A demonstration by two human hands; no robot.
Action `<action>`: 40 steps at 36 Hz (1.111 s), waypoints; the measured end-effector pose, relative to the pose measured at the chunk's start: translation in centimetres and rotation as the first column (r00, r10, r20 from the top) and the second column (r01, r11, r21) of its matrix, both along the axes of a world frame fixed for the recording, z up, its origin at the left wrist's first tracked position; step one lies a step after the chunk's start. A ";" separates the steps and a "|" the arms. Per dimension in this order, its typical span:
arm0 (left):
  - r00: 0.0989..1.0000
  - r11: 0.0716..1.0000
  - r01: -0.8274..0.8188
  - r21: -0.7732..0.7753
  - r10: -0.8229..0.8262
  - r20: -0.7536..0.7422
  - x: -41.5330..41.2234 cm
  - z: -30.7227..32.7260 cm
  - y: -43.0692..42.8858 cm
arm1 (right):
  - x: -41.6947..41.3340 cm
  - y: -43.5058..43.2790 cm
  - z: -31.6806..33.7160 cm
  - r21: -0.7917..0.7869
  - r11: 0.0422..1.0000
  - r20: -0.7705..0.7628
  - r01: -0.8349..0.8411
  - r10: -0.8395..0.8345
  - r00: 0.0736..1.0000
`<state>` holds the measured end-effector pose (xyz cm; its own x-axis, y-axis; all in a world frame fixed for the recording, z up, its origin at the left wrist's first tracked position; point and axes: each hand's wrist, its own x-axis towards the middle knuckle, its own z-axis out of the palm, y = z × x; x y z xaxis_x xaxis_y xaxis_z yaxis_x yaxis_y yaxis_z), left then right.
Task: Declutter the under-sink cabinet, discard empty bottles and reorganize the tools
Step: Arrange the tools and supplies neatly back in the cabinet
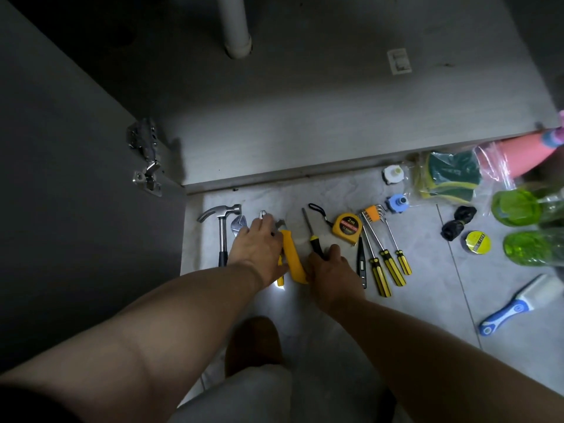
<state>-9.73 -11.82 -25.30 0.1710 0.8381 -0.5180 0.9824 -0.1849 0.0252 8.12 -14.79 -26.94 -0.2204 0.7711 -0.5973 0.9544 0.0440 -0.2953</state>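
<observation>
Yellow-handled pliers [291, 257] lie on the floor tiles [427, 285] between hammer [222, 227] and screwdriver [312, 236], the left hand [259, 242] spread loosely over their steel jaws, the right hand [331, 270] closed on the screwdriver's handle; rigid, fairly heavy, best gripped by the handles.

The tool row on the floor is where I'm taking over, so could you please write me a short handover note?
Left hand rests on the yellow-handled pliers; right hand grips a black-and-yellow screwdriver.
Hammer, tape measure, hex keys and three screwdrivers lie in a row on the tile.
Cabinet floor is emptied.
Left: green bottles and sponges need sorting; tools go back.
</observation>
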 end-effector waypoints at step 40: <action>0.994 0.992 -0.043 -0.121 0.054 0.091 3.4 -0.1 -0.3 | 4.0 2.1 -0.3 0.257 0.966 -0.099 0.022 0.003 0.995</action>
